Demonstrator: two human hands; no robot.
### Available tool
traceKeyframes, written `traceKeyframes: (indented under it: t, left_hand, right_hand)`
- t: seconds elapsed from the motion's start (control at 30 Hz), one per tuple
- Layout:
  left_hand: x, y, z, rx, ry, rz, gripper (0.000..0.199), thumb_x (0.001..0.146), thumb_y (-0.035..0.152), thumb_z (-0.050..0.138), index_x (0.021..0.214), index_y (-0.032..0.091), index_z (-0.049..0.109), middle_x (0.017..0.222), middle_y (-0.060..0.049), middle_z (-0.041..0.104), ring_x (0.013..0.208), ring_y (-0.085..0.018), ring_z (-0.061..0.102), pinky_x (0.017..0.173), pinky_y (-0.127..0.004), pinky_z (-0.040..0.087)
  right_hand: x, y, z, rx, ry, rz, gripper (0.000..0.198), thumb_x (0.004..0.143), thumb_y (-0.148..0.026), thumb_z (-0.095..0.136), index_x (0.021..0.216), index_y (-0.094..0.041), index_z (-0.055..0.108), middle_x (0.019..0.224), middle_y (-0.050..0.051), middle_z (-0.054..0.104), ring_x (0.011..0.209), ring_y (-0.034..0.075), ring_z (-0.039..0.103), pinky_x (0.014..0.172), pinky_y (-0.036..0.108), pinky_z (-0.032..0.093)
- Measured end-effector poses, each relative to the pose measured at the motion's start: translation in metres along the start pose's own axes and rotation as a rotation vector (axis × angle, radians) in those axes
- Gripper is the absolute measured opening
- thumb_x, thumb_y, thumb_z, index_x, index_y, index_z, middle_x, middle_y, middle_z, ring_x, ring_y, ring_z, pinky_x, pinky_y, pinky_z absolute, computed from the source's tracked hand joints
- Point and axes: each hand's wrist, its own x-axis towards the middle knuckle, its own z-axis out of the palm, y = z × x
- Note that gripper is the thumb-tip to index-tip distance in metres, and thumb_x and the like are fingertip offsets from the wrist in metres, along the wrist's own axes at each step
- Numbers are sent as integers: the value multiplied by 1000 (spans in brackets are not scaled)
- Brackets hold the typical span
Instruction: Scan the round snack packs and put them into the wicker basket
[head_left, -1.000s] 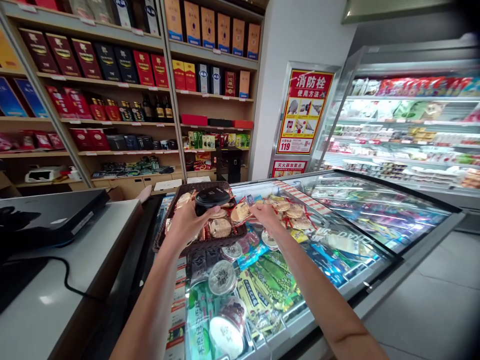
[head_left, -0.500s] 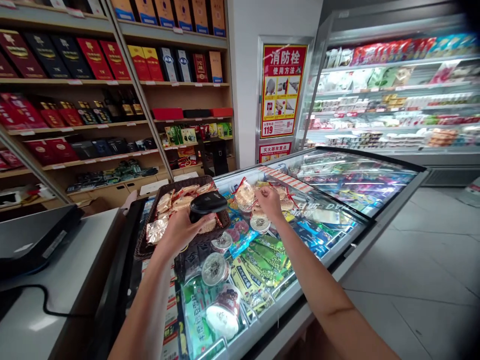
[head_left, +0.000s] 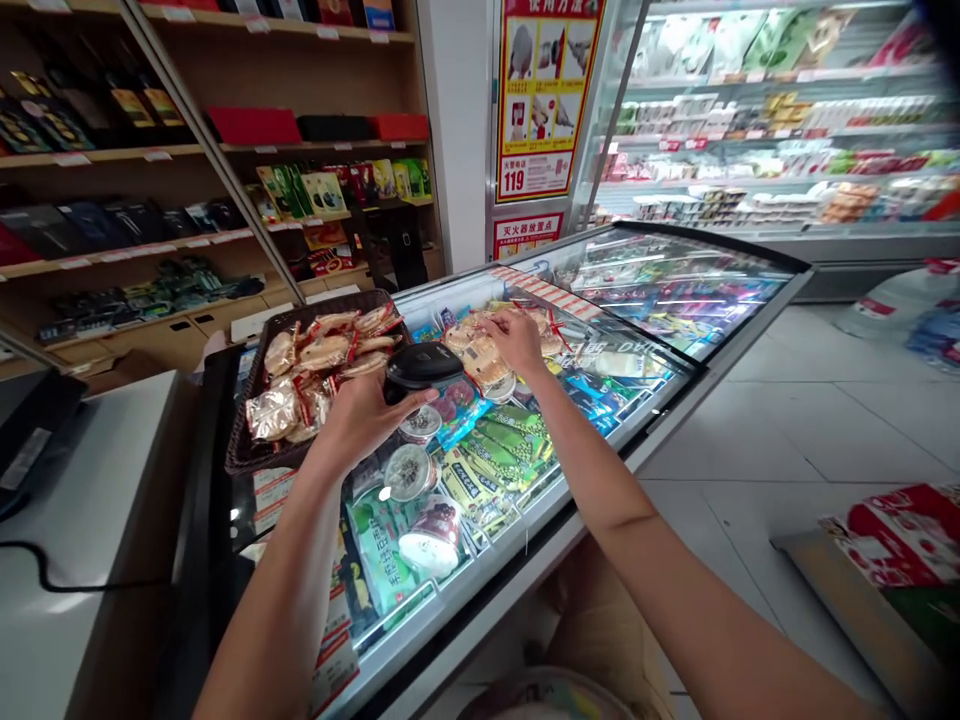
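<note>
My left hand (head_left: 360, 420) is wrapped around a black handheld scanner (head_left: 424, 366), its rounded head pointing right above the freezer glass. With fingertips pinched, my right hand (head_left: 519, 342) holds the edge of a clear, red-edged packet of tan pastry (head_left: 484, 360), just right of the scanner's head. Similar pastry packets (head_left: 536, 318) lie behind my right hand. A dark brown woven basket (head_left: 238, 440) stands left of the scanner, heaped with more wrapped pastries (head_left: 322, 350); my left hand is near its right side.
Under the glass top of the chest freezer (head_left: 592, 492) lie ice-cream tubs (head_left: 409, 472) and green bags (head_left: 510, 440). A grey counter (head_left: 135, 500) with a black cable is at the left. Stocked shelves (head_left: 247, 150) stand behind. On the floor at right are a red box (head_left: 907, 530) and large water bottles (head_left: 892, 305).
The view has tilted down and turned somewhat right. The pastry packet in my right hand has tipped from raised to lower and flatter, closer to the scanner. My left hand still grips the scanner.
</note>
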Motion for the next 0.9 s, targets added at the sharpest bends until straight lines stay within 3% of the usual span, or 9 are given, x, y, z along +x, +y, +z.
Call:
traceKeyframes:
  t: [0.27,0.37,0.5,0.67,0.77,0.9]
  left_hand:
    - [3,1,8,43,33,6,54,74,72,60,88,20,70,63,-3,68,65,-24,64,53,-27,37]
    - [3,2,6,42,31,-10,54,73,73,60,83,20,69,62,-3,67,63,-24,63,53,-27,36]
    - [3,-3,-5,6,48,-46,51,71,71,62,77,20,68,59,-2,66,60,-22,61,54,-28,38]
    - [2,-22,-30,42,142,-162,48,74,67,61,64,20,61,54,-1,59,57,-19,56,54,-28,35]
    - [-4,-32,-48,40,173,-262,51,77,69,59,63,19,59,54,-1,59,58,-18,55,54,-27,34]
    - [-19,-41,-72,102,210,-388,57,77,73,57,64,17,58,54,0,54,60,-17,53,57,-26,33]
  right_hand:
    - [0,-2,3,-126,-60,27,31,92,-46,58,88,-19,73,81,4,71,79,19,63,76,27,43]
    - [2,0,-2,-175,-38,41,31,94,-45,56,93,-20,74,88,5,72,85,21,64,78,29,43]
    - [7,19,-26,-348,-17,200,25,94,-38,56,96,-20,73,99,10,72,93,24,64,81,33,44]
    - [12,45,-49,-489,-127,452,24,91,-29,57,98,-10,70,103,21,69,96,31,64,82,41,44]
    - [10,48,-44,-456,-125,416,25,93,-28,53,101,-10,69,104,22,67,100,34,63,84,45,44]
    - [3,31,-21,-408,14,207,25,93,-25,51,109,-11,65,109,21,66,112,34,57,95,48,40]
